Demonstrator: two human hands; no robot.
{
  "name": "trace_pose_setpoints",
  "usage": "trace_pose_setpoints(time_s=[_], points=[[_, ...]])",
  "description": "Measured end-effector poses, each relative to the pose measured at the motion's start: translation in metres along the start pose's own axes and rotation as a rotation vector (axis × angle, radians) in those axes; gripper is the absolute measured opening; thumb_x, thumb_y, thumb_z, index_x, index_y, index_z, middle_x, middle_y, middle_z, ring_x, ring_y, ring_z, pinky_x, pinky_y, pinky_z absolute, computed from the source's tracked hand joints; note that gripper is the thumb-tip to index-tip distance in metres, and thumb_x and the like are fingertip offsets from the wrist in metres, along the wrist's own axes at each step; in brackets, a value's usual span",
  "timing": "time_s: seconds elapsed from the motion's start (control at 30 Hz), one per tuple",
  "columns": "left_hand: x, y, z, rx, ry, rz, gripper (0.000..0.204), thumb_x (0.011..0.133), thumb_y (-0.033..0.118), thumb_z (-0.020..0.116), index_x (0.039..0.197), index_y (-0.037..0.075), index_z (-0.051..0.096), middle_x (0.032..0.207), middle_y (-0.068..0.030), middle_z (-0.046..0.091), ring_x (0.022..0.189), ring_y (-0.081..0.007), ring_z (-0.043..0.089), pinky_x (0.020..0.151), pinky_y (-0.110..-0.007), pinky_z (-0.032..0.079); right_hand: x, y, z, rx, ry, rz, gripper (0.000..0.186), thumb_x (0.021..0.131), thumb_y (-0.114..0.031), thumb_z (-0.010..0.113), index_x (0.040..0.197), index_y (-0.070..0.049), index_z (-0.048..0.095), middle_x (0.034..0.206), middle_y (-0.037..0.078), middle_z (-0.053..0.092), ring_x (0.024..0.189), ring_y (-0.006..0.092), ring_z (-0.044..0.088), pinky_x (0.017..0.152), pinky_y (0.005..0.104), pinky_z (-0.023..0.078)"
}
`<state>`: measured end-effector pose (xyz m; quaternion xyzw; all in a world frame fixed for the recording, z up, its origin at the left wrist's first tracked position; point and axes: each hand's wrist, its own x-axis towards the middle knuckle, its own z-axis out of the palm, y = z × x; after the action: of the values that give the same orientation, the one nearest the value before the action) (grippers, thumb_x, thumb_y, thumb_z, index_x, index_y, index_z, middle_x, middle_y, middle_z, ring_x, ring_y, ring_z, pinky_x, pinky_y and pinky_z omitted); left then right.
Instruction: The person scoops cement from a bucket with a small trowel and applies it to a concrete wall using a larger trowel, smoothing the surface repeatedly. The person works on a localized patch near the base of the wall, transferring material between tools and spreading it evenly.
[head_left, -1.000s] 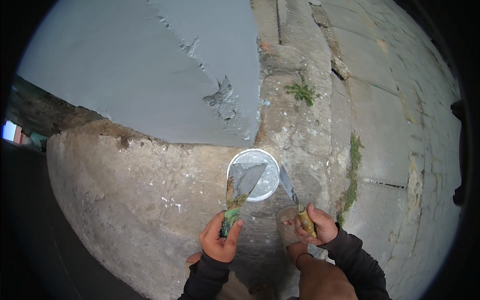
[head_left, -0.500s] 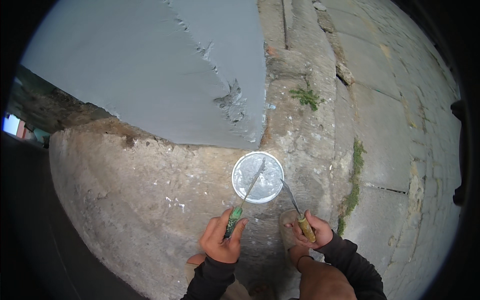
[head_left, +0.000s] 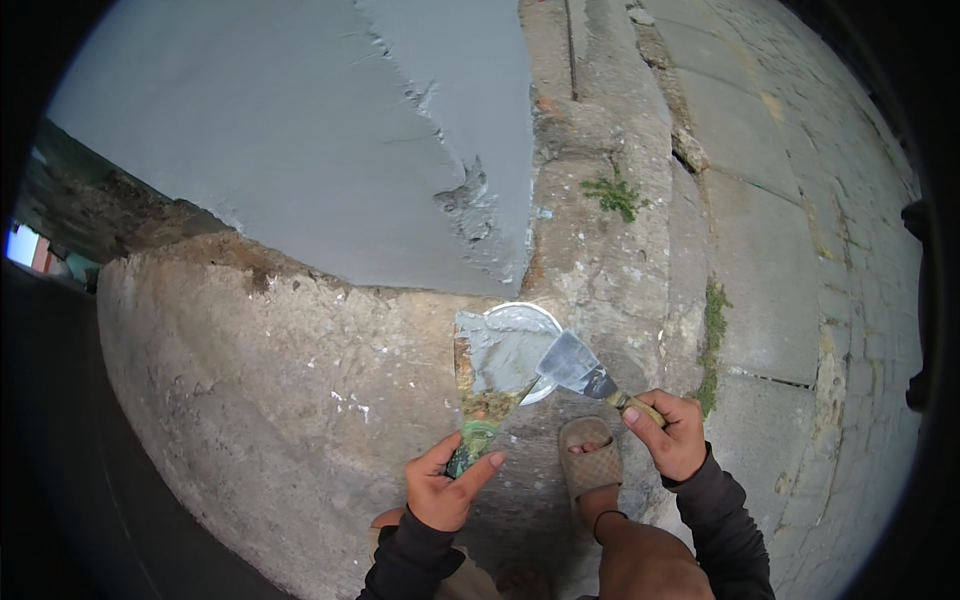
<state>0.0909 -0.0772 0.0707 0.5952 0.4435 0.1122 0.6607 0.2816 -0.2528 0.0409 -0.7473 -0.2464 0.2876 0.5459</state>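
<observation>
My left hand (head_left: 445, 490) is closed round the green handle of a wide putty knife (head_left: 484, 405). Its blade lies face up, rust-stained low down, with grey filler (head_left: 500, 345) spread across the upper part. In my right hand (head_left: 672, 432) is a smaller scraper (head_left: 572, 362) with a yellowish handle. The scraper's grey-smeared blade points left, its corner at the edge of the wider blade; whether they touch I cannot tell. Below both blades stands a round white bucket (head_left: 548, 396), mostly hidden by them. Its right rim still shows.
A grey-plastered wall corner (head_left: 300, 150) rises just beyond the bucket, with a rough broken patch (head_left: 468, 205) near its edge. My sandalled foot (head_left: 590, 450) stands on the worn concrete (head_left: 290, 400). Small weeds (head_left: 614, 197) grow to the right, beside a paved strip (head_left: 765, 290).
Both blades have turned from edge-on to face up. The wide knife now covers much of the bucket, and my right hand has shifted right and slightly up, its scraper tilted leftward.
</observation>
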Motion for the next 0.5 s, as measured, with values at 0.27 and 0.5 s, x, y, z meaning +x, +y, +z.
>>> trace_pose_setpoints(time_s=[0.27,0.5], points=[[-0.006,0.005,-0.002,0.042,0.009,0.002,0.031,0.081,0.003,0.073,0.109,-0.006,0.064,0.080,0.0012,0.063,0.070,-0.0020,0.051,0.062,-0.018,0.042,-0.007,-0.002,-0.016,-0.084,0.017,-0.013,0.016,0.082,-0.012,0.071,0.082,0.004,0.067,0.062,0.010,0.063,0.057,0.0095,0.059,0.054,0.0251,0.045],[-0.005,0.011,-0.005,0.157,-0.063,0.103,0.031,0.080,0.002,0.073,0.109,-0.005,0.065,0.082,-0.0017,0.066,0.073,-0.0035,0.054,0.065,-0.019,0.045,-0.003,-0.006,-0.016,-0.106,0.037,-0.021,0.016,0.081,-0.012,0.072,0.082,0.004,0.068,0.061,0.010,0.063,0.055,0.0104,0.059,0.051,0.0250,0.044]])
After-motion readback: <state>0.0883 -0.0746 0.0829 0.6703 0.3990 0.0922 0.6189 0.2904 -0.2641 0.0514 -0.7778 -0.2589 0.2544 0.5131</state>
